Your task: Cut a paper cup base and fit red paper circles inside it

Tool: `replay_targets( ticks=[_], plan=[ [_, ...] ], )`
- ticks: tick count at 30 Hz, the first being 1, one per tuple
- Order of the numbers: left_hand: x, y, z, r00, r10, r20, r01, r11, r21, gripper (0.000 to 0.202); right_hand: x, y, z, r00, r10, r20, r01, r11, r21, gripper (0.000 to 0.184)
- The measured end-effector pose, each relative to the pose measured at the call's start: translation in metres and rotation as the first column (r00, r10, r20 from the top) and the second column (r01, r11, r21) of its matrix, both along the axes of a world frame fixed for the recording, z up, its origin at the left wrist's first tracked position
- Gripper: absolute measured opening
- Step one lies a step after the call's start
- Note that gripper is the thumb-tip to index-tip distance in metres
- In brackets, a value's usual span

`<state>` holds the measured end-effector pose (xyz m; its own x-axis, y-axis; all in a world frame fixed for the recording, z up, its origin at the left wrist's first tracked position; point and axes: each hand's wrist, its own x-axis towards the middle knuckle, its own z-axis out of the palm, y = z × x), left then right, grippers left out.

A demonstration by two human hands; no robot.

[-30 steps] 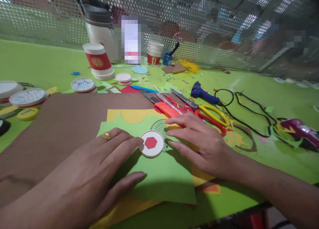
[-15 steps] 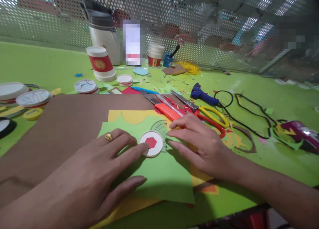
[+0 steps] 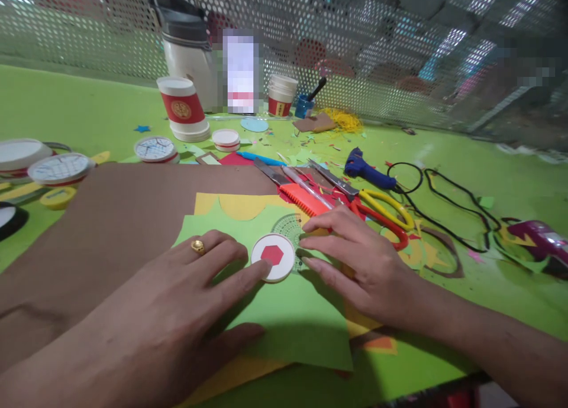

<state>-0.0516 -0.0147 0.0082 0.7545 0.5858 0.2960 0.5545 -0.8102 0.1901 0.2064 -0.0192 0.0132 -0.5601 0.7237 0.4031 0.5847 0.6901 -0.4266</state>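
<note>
A round white disc lies on green paper, partly covering a clear protractor. On the disc's middle is a red paper hexagon. My left hand, with a gold ring, rests with fingers spread, its index fingertip on the hexagon's lower left part. At the disc's right, my right hand has its fingers apart with nothing between them, its fingertips by the protractor's right edge; whether they touch it I cannot tell. Under the green paper are a yellow sheet and a brown sheet.
Beyond my right hand lie an orange-handled cutter, a pen and yellow-and-red scissors. A blue glue gun with a black cord is farther right. Paper cups and a jug stand behind; patterned lids lie left.
My left index finger has slid slightly farther over the red hexagon. The whole view has shifted a little; my right hand stays beside the disc and protractor.
</note>
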Motion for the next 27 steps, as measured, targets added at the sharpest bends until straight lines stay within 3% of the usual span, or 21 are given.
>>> replay_targets(
  ticks=[5,17,22,27],
  plan=[
    [-0.0018,0.0019,-0.0008,0.996,-0.029,-0.085,0.031,0.999,0.017,0.046,-0.0002,0.0004,-0.0001,1.0,-0.002,-0.003,0.002,1.0,0.008,0.019],
    [0.0003,0.0018,-0.0012,0.996,-0.002,-0.094,0.007,0.999,0.053,0.048,-0.0002,0.0003,-0.0003,1.0,-0.015,0.016,0.015,1.0,-0.007,0.019],
    [-0.0009,0.0043,-0.0009,0.993,-0.038,-0.114,0.049,0.995,0.089,0.049,-0.0002,0.0001,-0.0005,1.0,-0.014,0.014,0.014,1.0,-0.01,0.02],
    [0.0003,0.0013,-0.0014,0.996,-0.017,-0.087,0.022,0.998,0.056,0.044,0.0,0.0005,-0.0008,1.0,-0.011,0.004,0.011,1.0,-0.013,0.02]
  ],
)
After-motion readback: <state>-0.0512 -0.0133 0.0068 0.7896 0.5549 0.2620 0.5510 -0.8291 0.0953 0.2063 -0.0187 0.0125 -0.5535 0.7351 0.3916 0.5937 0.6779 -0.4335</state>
